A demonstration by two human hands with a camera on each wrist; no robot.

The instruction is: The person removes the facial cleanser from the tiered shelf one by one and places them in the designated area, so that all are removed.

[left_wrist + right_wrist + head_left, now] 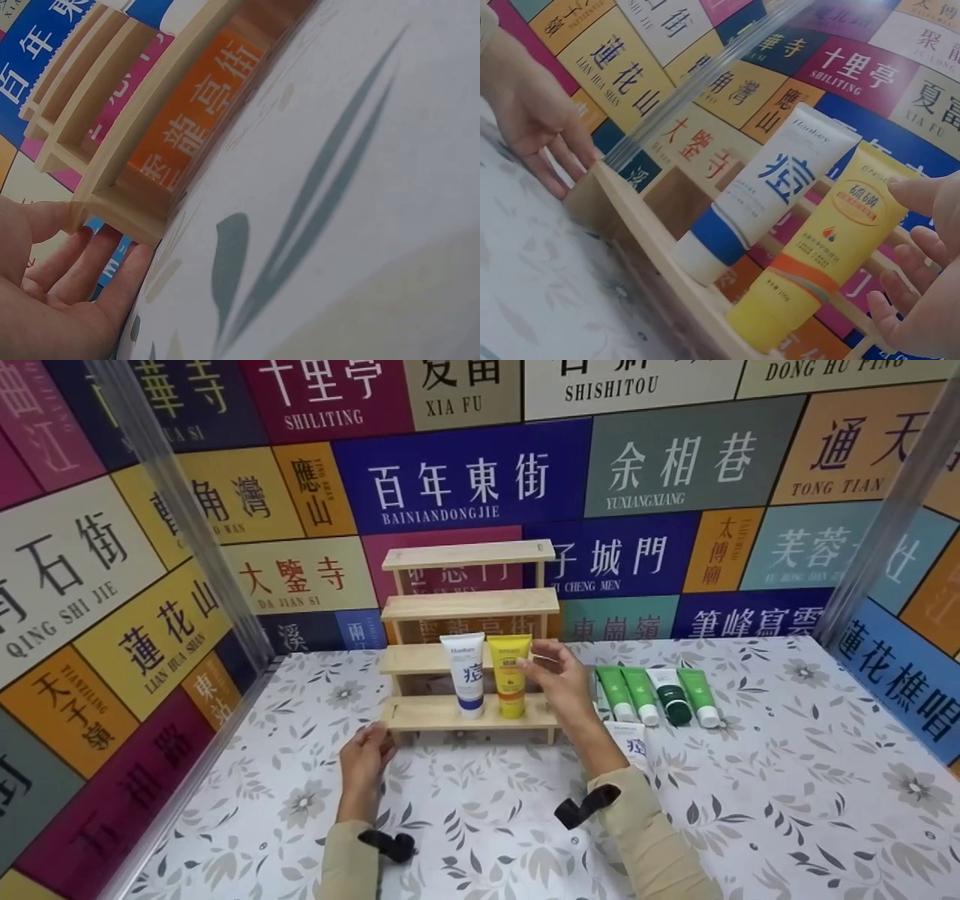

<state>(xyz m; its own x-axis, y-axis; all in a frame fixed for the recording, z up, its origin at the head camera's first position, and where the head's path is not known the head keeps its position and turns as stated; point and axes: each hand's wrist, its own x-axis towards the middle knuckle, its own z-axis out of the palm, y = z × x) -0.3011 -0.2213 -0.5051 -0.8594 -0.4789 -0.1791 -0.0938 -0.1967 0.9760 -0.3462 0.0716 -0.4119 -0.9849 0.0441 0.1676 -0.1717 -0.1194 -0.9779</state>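
A wooden tiered stand [469, 604] stands on the table. On its lowest step are two upright tubes, caps down: a white tube with a blue band [466, 675] and, to its right, a yellow tube [511, 675]. My right hand [562, 682] is beside the yellow tube, its thumb [915, 196] at the tube's upper edge and the other fingers loosely bent behind, not round it. With my left hand [364, 757] I hold the left front corner of the lowest step, thumb on the front edge and fingers [120, 277] at the end.
Right of the stand lie green tubes [616, 694] in a row with a white and dark green tube [670, 697]. Another white tube [634, 735] lies partly hidden behind my right forearm. A patterned wall [465, 472] rises behind the floral tablecloth [480, 817].
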